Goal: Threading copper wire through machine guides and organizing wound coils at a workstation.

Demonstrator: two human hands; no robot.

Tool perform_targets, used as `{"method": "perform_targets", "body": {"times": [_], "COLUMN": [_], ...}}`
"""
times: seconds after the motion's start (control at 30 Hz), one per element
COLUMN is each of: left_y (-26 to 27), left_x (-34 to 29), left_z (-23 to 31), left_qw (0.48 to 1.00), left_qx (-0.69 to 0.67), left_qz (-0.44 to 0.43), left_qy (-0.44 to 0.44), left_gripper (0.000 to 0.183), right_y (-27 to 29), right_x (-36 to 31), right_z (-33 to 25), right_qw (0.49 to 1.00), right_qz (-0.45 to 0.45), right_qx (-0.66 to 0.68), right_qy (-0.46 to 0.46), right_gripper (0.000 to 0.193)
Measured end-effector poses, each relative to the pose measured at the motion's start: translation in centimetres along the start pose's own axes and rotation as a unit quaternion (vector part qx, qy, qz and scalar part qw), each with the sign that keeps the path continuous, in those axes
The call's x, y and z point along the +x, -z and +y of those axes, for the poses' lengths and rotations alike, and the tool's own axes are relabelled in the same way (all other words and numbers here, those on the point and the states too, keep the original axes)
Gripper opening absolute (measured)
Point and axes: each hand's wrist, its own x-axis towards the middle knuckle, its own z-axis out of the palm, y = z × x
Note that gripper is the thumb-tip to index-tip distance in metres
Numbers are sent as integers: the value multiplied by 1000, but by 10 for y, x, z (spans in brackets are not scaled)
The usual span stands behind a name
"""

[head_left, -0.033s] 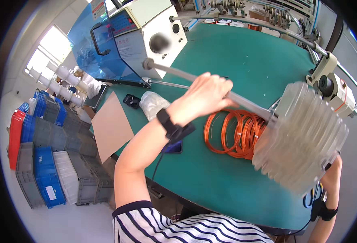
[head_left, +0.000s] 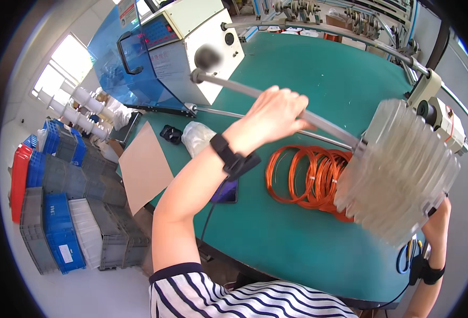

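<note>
My left hand is wrapped round a grey metal rod, which slants down to the right above the table. Near the right end of the rod sits a thick stack of clear, ribbed plastic plates, a little blurred. At the far lower side of that stack, my right hand grips by the rod's end; its fingers are partly hidden behind the plates. Under the rod lie several coils of orange copper wire, partly covered by the stack. Blue-handled scissors rest close to my right wrist.
A machine with a blue clear cover stands at the back left of the green table. A thin steel shaft runs from it. On the left are a brown board, a white bag and stacked crates. A tailstock stands right.
The rod and the plate stack have shifted slightly up and to the right, with both hands still on them. More of the scissors and the wire coils shows.
</note>
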Motion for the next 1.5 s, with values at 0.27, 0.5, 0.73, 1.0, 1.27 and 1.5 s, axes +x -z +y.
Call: {"method": "perform_targets", "body": {"times": [0.27,0.5,0.73,1.0,1.27,1.5], "left_y": [-49,-70,-79,-90,-71,-56], "left_x": [83,91,87,94,94,35], "left_z": [-77,-83,-72,-87,-72,89], "left_qw": [989,982,981,984,971,962], "left_qx": [93,102,74,83,103,-197], "left_qz": [110,156,174,145,203,-121], "left_qy": [23,36,35,62,68,148], "left_gripper": [19,10,17,12,28,21], "right_y": [-22,-42,-23,-38,-35,-82], "right_x": [109,136,136,169,176,29], "right_z": [21,58,73,60,45,5], "right_qw": [931,907,887,903,865,992], "right_qz": [144,146,148,126,141,-11], "right_qx": [-283,-357,-379,-394,-476,60], "right_qy": [180,168,217,117,72,-109], "right_gripper": [40,45,43,41,38,33]}}
